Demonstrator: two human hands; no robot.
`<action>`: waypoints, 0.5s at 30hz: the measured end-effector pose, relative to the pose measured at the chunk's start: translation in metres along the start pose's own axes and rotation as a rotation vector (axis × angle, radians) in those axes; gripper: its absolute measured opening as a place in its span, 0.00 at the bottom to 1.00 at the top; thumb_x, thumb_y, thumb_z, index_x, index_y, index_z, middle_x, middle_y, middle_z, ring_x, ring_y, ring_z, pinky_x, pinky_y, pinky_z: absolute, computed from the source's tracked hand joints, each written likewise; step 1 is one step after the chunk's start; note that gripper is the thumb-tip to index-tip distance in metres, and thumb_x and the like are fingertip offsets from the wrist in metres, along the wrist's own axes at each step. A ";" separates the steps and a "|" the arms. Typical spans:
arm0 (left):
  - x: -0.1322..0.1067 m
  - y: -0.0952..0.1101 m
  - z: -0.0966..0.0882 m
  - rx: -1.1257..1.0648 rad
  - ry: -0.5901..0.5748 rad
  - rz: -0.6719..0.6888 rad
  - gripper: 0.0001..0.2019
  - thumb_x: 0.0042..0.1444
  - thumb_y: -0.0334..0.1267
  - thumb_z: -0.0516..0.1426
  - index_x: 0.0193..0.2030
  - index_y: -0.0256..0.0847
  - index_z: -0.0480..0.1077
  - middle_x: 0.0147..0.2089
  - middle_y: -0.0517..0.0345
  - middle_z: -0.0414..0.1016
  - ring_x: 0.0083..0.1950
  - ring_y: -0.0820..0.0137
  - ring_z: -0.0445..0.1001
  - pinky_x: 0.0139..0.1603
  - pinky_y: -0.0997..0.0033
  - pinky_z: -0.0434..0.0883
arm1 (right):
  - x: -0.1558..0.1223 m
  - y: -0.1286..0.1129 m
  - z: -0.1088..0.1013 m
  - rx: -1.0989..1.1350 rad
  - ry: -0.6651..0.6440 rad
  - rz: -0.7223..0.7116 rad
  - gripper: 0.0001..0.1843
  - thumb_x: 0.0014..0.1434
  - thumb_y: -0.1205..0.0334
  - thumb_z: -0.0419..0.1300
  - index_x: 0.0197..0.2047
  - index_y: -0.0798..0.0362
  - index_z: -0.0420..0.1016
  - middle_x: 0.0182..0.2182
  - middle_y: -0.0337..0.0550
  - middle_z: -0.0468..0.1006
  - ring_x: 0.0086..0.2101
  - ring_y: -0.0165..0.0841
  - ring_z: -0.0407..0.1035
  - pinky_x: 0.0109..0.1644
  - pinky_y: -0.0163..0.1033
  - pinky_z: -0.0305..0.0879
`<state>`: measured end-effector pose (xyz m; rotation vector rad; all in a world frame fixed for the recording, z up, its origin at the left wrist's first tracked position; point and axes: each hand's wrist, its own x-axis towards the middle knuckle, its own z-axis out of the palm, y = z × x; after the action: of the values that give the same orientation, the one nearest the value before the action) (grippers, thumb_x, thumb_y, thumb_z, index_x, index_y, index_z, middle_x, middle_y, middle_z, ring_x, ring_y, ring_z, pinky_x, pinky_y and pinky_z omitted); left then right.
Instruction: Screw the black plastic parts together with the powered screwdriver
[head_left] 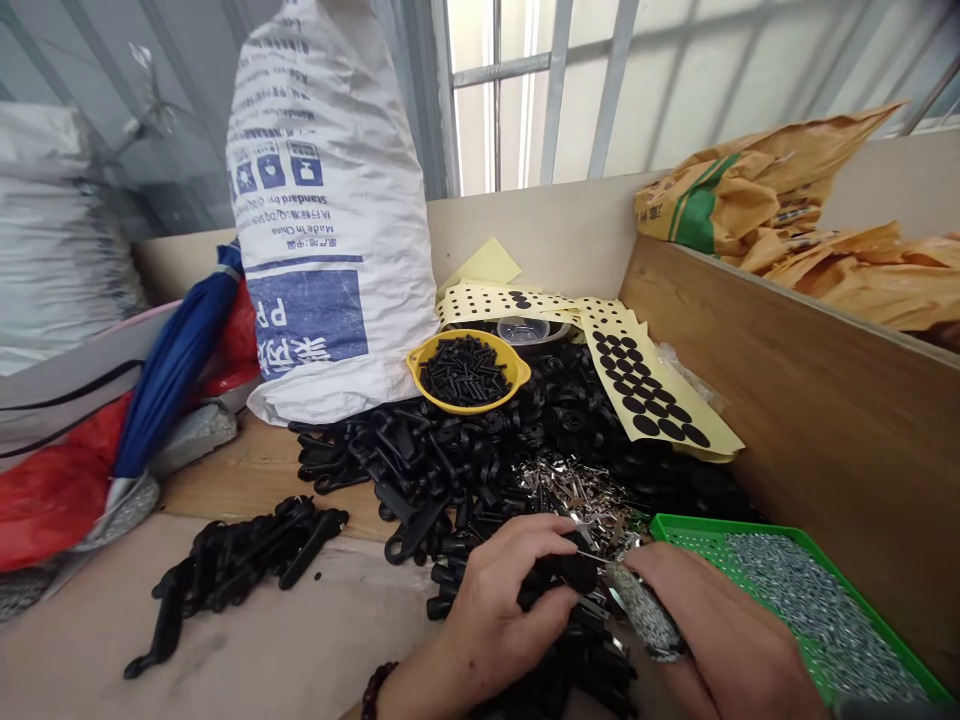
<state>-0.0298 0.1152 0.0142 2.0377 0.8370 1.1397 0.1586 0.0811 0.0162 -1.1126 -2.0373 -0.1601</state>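
My left hand (502, 590) is pinched on a small black plastic part (574, 572) low in the middle, just above a heap of black plastic parts (450, 470). My right hand (720, 630) is closed round a tool with a knurled metal grip (645, 615), its tip pressed against the black part. A pile of small shiny metal pieces (577, 495) lies right behind both hands.
A green tray (675, 528) of small silver screws sits at the lower right. A yellow bowl (417, 362) of black screws, a white sack (330, 200) and yellow sheets with black dots (652, 390) stand behind. A wooden wall (787, 400) runs on the right. More black parts (232, 570) lie left.
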 end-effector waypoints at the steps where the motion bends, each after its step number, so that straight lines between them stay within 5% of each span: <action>1: 0.000 -0.001 -0.002 0.024 -0.019 0.030 0.16 0.50 0.22 0.57 0.45 0.39 0.71 0.52 0.48 0.76 0.53 0.67 0.74 0.55 0.70 0.69 | 0.002 0.000 -0.002 -0.020 -0.003 -0.031 0.15 0.56 0.71 0.47 0.45 0.50 0.64 0.29 0.44 0.75 0.29 0.35 0.72 0.33 0.36 0.69; 8: 0.002 0.000 -0.016 0.097 -0.225 0.122 0.12 0.56 0.27 0.56 0.47 0.38 0.70 0.53 0.46 0.75 0.55 0.65 0.73 0.56 0.68 0.69 | 0.013 -0.001 -0.012 -0.068 -0.032 -0.174 0.13 0.55 0.74 0.45 0.39 0.50 0.64 0.24 0.40 0.73 0.23 0.32 0.68 0.25 0.35 0.63; 15: 0.002 -0.006 -0.018 -0.083 -0.230 0.060 0.10 0.54 0.30 0.60 0.44 0.37 0.72 0.48 0.47 0.78 0.50 0.65 0.75 0.52 0.70 0.70 | 0.009 0.001 -0.013 0.048 -0.090 -0.192 0.15 0.57 0.77 0.43 0.37 0.52 0.65 0.28 0.42 0.74 0.28 0.32 0.69 0.30 0.35 0.63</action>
<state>-0.0457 0.1240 0.0180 2.0884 0.6086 0.9325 0.1639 0.0816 0.0311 -0.9089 -2.2160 -0.1583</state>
